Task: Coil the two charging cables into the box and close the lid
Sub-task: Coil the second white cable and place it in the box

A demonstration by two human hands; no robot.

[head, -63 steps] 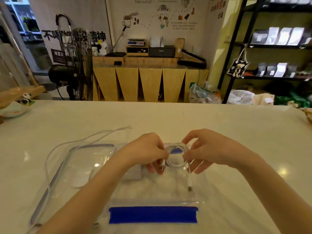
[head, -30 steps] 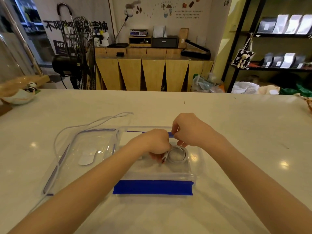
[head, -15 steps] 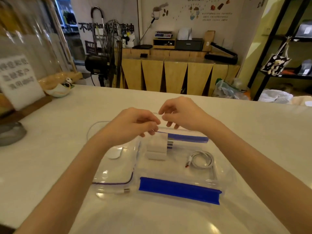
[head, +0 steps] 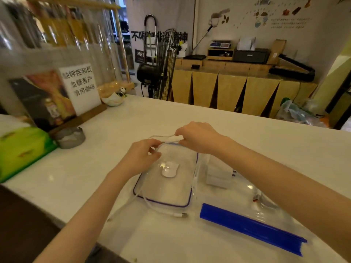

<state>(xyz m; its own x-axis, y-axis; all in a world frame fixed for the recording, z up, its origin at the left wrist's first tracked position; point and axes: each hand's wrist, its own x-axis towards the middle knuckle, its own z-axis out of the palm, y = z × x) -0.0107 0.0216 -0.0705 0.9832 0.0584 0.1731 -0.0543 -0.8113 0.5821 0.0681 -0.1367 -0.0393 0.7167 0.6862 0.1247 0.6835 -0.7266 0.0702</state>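
A clear plastic box (head: 245,204) with a blue clasp (head: 250,227) sits open on the white counter. Its clear lid (head: 171,188) lies flat to the left. Inside the box a white charger block (head: 218,176) stands, and the first coiled cable (head: 266,203) shows partly behind my right forearm. The second white cable (head: 152,206) runs loose around the lid, its plug near the lid's front corner. My left hand (head: 141,156) and my right hand (head: 197,137) both pinch this cable at the lid's far edge, a short stretch between them.
A green tissue pack (head: 20,150) and a grey ashtray (head: 70,137) lie at the left of the counter. Behind them stands a sign holder (head: 76,90) and a panda ornament (head: 115,97). The counter's near edge (head: 79,224) runs diagonally at lower left.
The first coiled cable was set down in the box and let go. Both hands moved left to the lid's far edge and took hold of the second cable. The view swung left.
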